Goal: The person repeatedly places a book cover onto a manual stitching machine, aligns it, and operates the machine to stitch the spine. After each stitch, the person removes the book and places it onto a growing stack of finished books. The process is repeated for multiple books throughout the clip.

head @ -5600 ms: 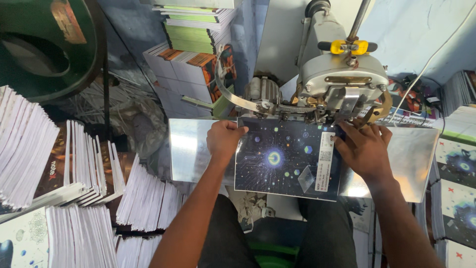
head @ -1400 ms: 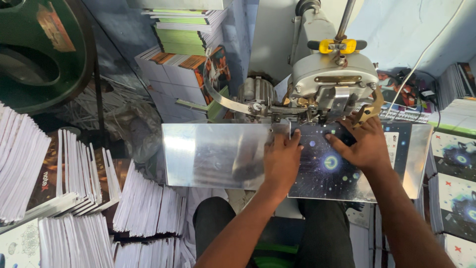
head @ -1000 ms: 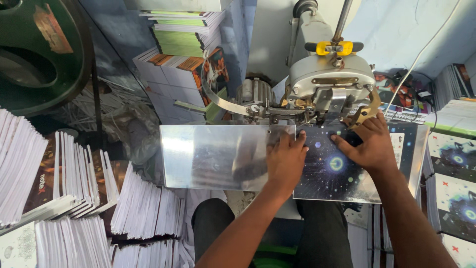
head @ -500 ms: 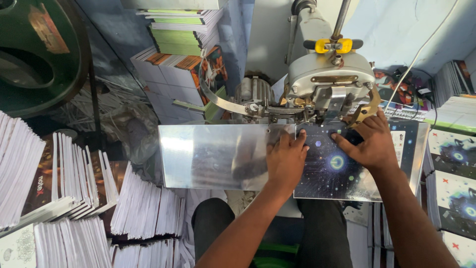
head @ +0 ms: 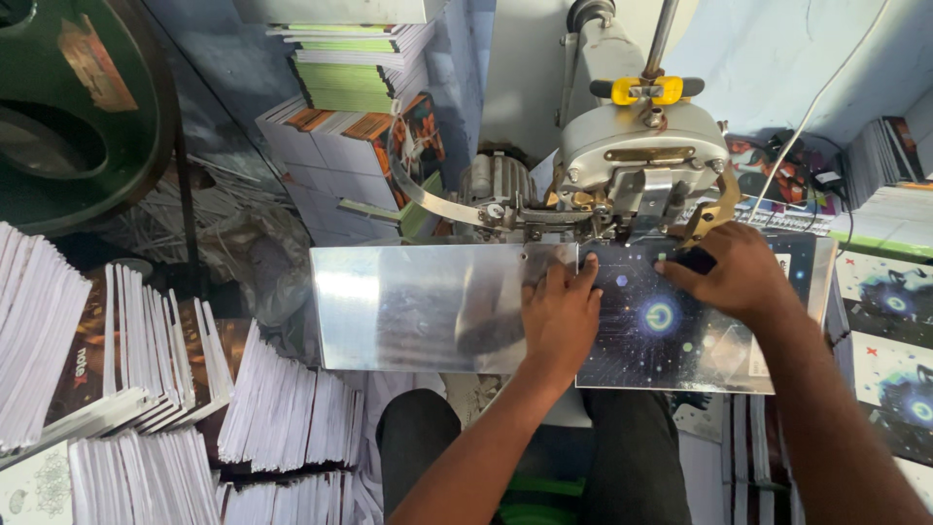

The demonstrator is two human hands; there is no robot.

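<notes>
**Head view: booklet under the stitcher head**

Head view, from the left: fanned white stacks (head: 146,389) fill the floor beside a shiny metal plate (head: 418,301). On that plate the left hand (head: 561,313) lies flat, fingers spread, pressing the near edge of a dark starry booklet (head: 671,335) without gripping it. Further right, the right hand (head: 724,272) presses down with loosely curled fingers, pinning the booklet's top edge beneath the grey machine head (head: 641,146). By my reckoning the booklet sits in position; whether it is stitched I cannot tell. More starry covers (head: 889,301) lie at far right.
</notes>
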